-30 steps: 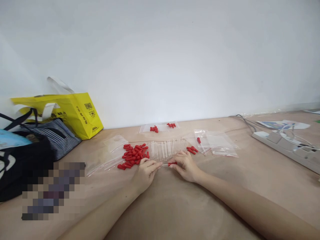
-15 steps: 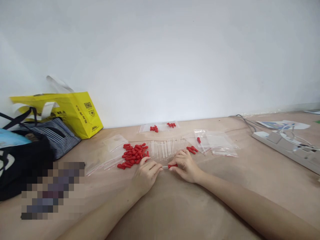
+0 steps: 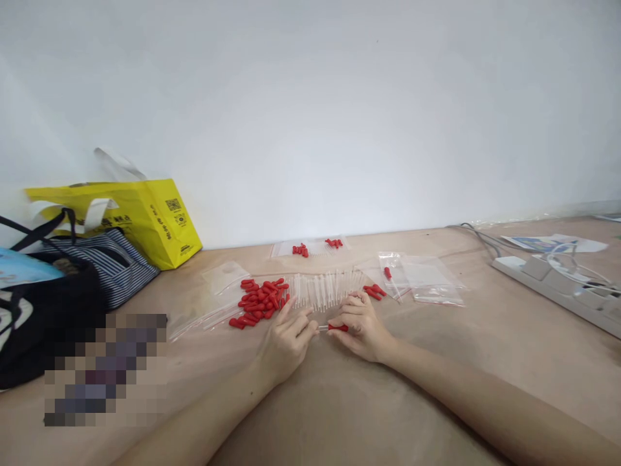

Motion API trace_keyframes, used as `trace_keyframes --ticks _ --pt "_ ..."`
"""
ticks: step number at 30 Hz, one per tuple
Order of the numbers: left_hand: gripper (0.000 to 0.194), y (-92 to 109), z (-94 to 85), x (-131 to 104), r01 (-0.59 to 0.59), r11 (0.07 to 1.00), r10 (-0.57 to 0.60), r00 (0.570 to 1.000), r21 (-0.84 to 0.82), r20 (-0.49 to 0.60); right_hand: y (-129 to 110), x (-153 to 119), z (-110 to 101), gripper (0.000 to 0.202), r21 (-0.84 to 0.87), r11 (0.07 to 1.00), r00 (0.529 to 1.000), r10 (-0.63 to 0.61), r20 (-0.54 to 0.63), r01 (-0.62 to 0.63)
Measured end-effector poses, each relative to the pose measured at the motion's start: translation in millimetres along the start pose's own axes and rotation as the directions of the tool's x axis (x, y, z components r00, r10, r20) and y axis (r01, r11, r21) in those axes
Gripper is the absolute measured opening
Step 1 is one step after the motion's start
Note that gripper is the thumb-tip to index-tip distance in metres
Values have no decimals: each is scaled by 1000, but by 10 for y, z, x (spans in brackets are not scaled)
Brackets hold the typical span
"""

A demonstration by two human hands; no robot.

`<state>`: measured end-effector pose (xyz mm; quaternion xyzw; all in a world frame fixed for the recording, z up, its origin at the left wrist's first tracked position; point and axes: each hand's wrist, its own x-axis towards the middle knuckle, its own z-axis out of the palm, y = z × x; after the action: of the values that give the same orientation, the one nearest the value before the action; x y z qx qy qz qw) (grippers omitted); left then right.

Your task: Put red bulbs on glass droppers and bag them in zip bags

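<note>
My left hand (image 3: 288,340) pinches a clear glass dropper tube (image 3: 323,328) between thumb and fingers, its index finger lifted. The tube's right end meets a red rubber dropper bulb (image 3: 338,327), which my right hand (image 3: 361,327) grips. How far the tube sits inside the bulb I cannot tell. Left of my hands lies a heap of red bulbs (image 3: 262,299). Just beyond my hands is a row of clear dropper tubes (image 3: 323,290). Several red bulbs (image 3: 374,292) rest behind my right hand, some on tubes or beside them; I cannot tell which.
A small clear bag (image 3: 392,275) holds a dropper with a red bulb; flat zip bags (image 3: 433,281) lie beside it. Bagged red-bulbed droppers (image 3: 317,248) lie near the wall. A yellow bag (image 3: 165,223) and dark bags stand left. A white power strip (image 3: 543,285) is at right.
The index finger of my left hand has lifted away from the tube. My right hand has shifted slightly, still with the bulb. The view has moved a little.
</note>
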<state>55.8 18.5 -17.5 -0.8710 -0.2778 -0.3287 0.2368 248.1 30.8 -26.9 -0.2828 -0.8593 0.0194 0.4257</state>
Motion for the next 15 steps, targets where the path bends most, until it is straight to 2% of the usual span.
trace_keyframes --ticks 4,9,15 --pt "20 -10 4 -5 -14 1000 14 1000 3 15 -15 13 -14 6 -15 1000 999 26 37 -25" --pt "15 -61 -34 22 37 999 -37 999 22 10 -36 32 -65 6 -20 996 996 86 24 -86" --pt "17 -71 -57 41 26 999 -27 1000 47 15 -27 18 -72 10 -93 993 997 77 22 -75"
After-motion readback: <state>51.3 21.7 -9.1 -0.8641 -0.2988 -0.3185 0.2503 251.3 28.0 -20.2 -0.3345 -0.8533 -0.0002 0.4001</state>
